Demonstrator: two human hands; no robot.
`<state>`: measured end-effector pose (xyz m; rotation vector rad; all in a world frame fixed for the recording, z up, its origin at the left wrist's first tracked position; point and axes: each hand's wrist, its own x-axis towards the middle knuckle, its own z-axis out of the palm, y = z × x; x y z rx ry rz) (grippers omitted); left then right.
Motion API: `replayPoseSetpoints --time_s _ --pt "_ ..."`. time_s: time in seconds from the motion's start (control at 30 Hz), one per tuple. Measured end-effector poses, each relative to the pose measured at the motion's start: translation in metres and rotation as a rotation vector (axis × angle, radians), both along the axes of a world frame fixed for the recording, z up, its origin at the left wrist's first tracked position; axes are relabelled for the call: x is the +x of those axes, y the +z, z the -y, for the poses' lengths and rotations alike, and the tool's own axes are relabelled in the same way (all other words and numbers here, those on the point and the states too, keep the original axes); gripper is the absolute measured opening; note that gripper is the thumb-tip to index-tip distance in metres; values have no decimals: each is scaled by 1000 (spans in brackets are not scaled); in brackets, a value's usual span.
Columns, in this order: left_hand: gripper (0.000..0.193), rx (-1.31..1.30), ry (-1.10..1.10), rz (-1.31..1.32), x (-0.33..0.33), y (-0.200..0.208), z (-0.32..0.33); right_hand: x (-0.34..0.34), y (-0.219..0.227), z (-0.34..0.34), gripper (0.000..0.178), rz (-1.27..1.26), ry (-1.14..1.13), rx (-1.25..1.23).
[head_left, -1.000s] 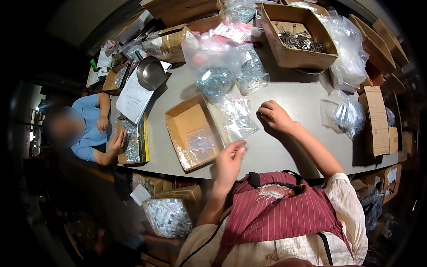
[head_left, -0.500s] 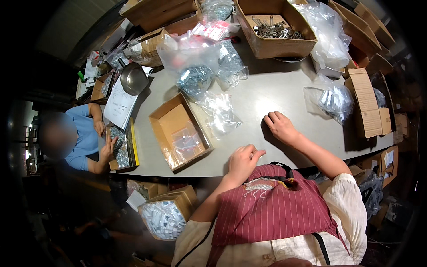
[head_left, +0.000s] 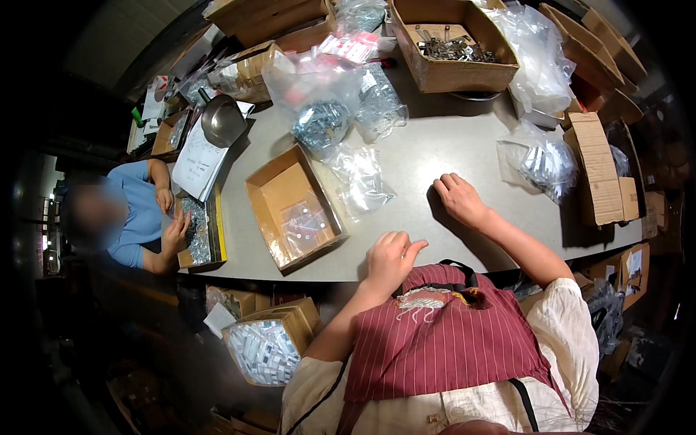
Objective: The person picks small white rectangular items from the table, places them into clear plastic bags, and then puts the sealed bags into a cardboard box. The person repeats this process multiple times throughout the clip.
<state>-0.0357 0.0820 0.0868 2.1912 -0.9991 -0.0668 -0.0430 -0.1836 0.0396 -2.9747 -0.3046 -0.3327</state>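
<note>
My left hand (head_left: 391, 259) is just over the near edge of the grey table (head_left: 406, 156), in front of my apron. Its fingers are curled and the thumb sticks out to the right; whatever they may hold is hidden. My right hand (head_left: 462, 203) rests on the tabletop farther out, fingers bent down and together, their tips turned away from view. Left of my hands lies an open cardboard box (head_left: 262, 206) with small clear plastic bags (head_left: 304, 226) inside. Between that box and my right hand lie flat clear bags (head_left: 365, 181).
A bag of metal parts (head_left: 547, 163) lies at the right, beside an upright carton (head_left: 598, 167). A box of metal pieces (head_left: 464, 72) and bags of screws (head_left: 322, 123) stand behind. At left, a co-worker (head_left: 138, 210) handles a tray of small parts (head_left: 199, 232), near a metal scoop (head_left: 223, 122).
My left hand has shifted slightly left and its thumb has swung out from the fingers. My right hand has moved barely. The co-worker's hands have shifted a little at the tray.
</note>
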Motion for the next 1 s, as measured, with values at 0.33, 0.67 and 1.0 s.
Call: replayPoseSetpoints --time_s 0.33,0.67,1.0 --pt "27 10 -17 79 14 -14 20 2 -4 2 26 -46 -78 46" --pt "28 -101 -21 23 36 -37 55 -2 13 28 21 -356 -234 1487" --pt "34 -205 -81 -61 36 -31 70 -30 44 -2 25 -307 -38 1473"
